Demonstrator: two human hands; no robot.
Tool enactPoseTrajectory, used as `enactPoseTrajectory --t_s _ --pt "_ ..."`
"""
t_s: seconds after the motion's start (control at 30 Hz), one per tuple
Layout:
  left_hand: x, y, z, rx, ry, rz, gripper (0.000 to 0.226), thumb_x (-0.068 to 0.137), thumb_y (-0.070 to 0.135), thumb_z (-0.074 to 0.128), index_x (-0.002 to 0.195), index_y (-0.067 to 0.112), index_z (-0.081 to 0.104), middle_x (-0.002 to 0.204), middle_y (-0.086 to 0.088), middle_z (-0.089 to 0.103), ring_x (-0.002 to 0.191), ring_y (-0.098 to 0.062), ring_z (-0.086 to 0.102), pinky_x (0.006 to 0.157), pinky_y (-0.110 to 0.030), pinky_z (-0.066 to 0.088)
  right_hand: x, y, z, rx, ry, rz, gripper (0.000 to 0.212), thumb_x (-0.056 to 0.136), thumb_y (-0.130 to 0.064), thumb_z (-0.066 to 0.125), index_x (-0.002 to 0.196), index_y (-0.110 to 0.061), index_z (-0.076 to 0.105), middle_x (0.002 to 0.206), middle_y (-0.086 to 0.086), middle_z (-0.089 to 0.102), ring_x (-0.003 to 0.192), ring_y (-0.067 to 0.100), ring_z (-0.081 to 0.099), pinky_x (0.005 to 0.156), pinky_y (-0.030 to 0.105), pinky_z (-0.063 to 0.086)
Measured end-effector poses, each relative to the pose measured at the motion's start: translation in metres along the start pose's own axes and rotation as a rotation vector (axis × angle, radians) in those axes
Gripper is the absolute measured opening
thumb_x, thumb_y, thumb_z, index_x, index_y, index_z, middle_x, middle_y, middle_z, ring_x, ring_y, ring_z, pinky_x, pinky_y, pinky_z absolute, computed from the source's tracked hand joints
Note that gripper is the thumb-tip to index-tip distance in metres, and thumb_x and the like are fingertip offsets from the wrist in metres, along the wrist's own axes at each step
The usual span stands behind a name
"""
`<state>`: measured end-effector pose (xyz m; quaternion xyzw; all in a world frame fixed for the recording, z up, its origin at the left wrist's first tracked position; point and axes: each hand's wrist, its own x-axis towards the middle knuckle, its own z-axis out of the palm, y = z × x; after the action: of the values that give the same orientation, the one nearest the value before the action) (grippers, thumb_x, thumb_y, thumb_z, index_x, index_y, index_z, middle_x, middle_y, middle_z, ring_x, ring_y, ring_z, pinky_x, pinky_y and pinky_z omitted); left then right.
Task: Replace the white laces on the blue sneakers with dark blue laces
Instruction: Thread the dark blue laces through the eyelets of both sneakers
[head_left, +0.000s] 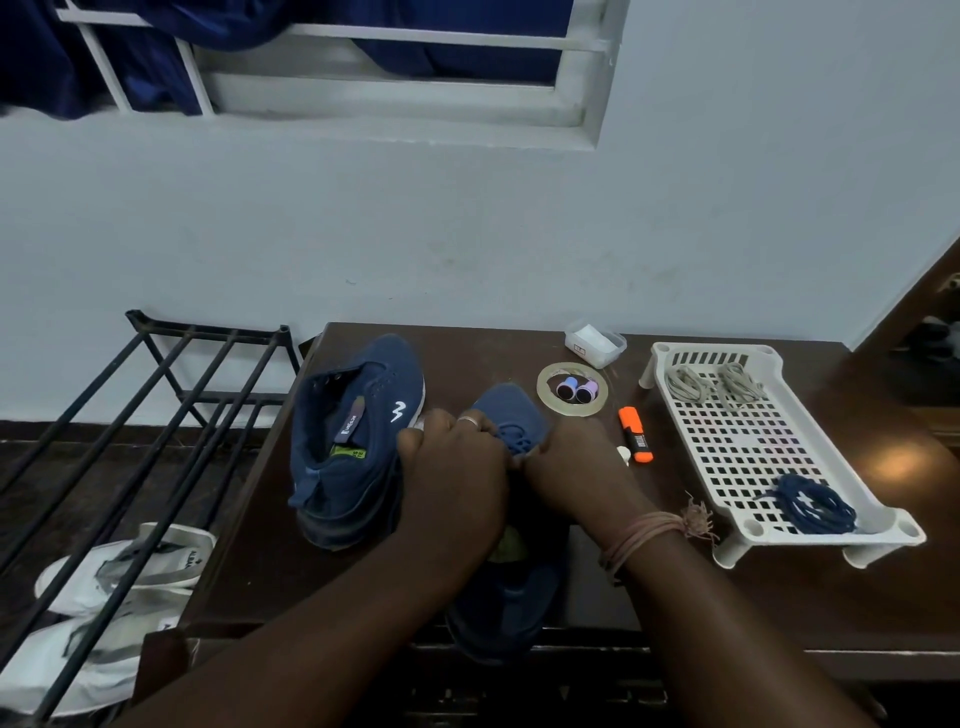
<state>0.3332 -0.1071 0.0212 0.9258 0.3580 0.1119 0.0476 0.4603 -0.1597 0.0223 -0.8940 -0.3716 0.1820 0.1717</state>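
Now both hands (511, 457) lacing sneaker (511, 410)

Two blue sneakers (358, 441) — one tray (779, 447)

A pale wall (467, 234) is rising behind the dark wooden counter (519, 358), with a white-framed window (576, 67) showing blue curtains (156, 52). A black metal rack (156, 405) is standing left.

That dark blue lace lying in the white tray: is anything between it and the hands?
Nothing visible blocks it. The dark blue lace lies uncovered in the white tray, right of the right hand; only bare table lies between.
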Motion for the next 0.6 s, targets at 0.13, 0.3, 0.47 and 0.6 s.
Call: enactPoseTrajectory --t_s 0.13,0.3,0.47,0.6 --pt "0.002 -0.001 0.006 0.024 0.067 -0.055 0.015 0.084 0.037 0.061 0.079 0.031 0.073 0.107 0.015 0.06 0.1 -0.017 0.046 0.07 -0.035 0.006 0.002 0.003 -0.001 0.065 -0.03 0.043 0.024 0.09 -0.027 0.064 0.101 -0.005 0.062 0.104 0.013 0.064 0.092 0.022 0.062 0.064 0.024 0.045" --pt "0.006 -0.001 0.022 -0.088 0.062 -0.154 0.016 0.089 0.039 0.057 0.085 0.033 0.071 0.11 0.02 0.051 0.111 -0.014 0.039 0.077 -0.036 0.014 0.005 0.004 -0.002 0.16 -0.081 0.103 0.02 0.09 -0.02 0.059 0.098 -0.002 0.063 0.102 0.017 0.063 0.078 0.02 0.056 0.052 0.023 0.036" --pt "0.011 0.0 0.033 -0.219 -0.082 -0.101 0.025 0.088 0.037 0.046 0.08 0.028 0.067 0.09 0.011 0.059 0.1 -0.015 0.053 0.088 -0.036 0.03 0.005 0.007 -0.005 0.213 -0.092 0.121 0.015 0.091 -0.014 0.059 0.096 -0.001 0.063 0.088 0.011 0.061 0.069 0.017 0.055 0.052 0.024 0.042" --pt "0.011 -0.003 0.025 -0.232 -0.135 -0.077 0.018 0.074 0.035 0.046 0.063 0.025 0.058 0.078 0.008 0.055 0.092 -0.017 0.055 0.087 -0.04 0.04 0.004 0.008 -0.004 0.217 -0.086 0.108 0.016 0.089 -0.014 0.059 0.092 0.001 0.065 0.085 0.012 0.061 0.065 0.017 0.054 0.049 0.024 0.039"
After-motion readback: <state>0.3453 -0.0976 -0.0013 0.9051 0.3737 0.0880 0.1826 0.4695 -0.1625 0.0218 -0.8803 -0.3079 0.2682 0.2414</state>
